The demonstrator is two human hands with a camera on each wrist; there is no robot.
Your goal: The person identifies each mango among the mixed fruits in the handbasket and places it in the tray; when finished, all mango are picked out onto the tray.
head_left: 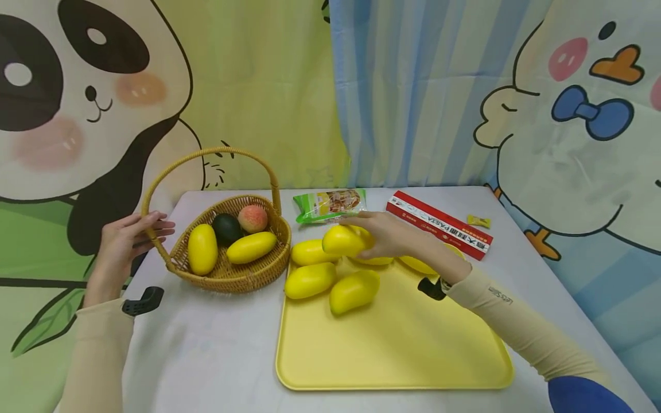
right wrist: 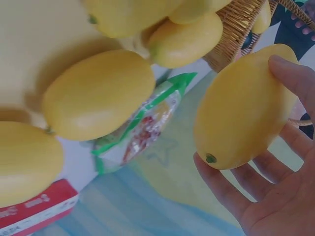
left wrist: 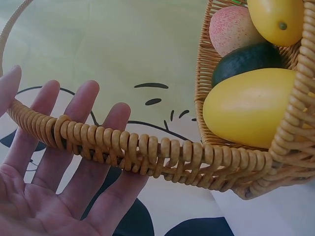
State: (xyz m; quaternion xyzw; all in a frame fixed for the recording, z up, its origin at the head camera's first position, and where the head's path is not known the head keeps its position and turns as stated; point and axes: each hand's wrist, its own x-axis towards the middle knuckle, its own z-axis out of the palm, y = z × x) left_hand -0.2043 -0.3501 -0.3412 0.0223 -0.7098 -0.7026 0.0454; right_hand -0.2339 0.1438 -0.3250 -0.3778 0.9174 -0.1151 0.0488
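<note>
My left hand (head_left: 123, 244) is at the left side of the arched handle (left wrist: 113, 143) of a wicker basket (head_left: 242, 281). Its fingers lie straight and spread behind the handle, touching it. Inside the basket are two yellow mangoes (head_left: 203, 249), a dark green avocado (head_left: 227, 229) and a pink peach (head_left: 253, 218). My right hand (head_left: 388, 234) grips another mango (right wrist: 243, 110) between thumb and fingers, raised over the far left part of a yellow tray (head_left: 392, 344). Several mangoes (head_left: 354, 292) lie below it along the tray's far side.
Behind the tray lies a green-edged food packet (head_left: 330, 205). A red and white pasta box (head_left: 439, 223) lies slanted at the back right, with a small yellow wrapped item (head_left: 478, 221) beyond it. Printed curtains (head_left: 268, 115) hang behind the white table (head_left: 206, 350).
</note>
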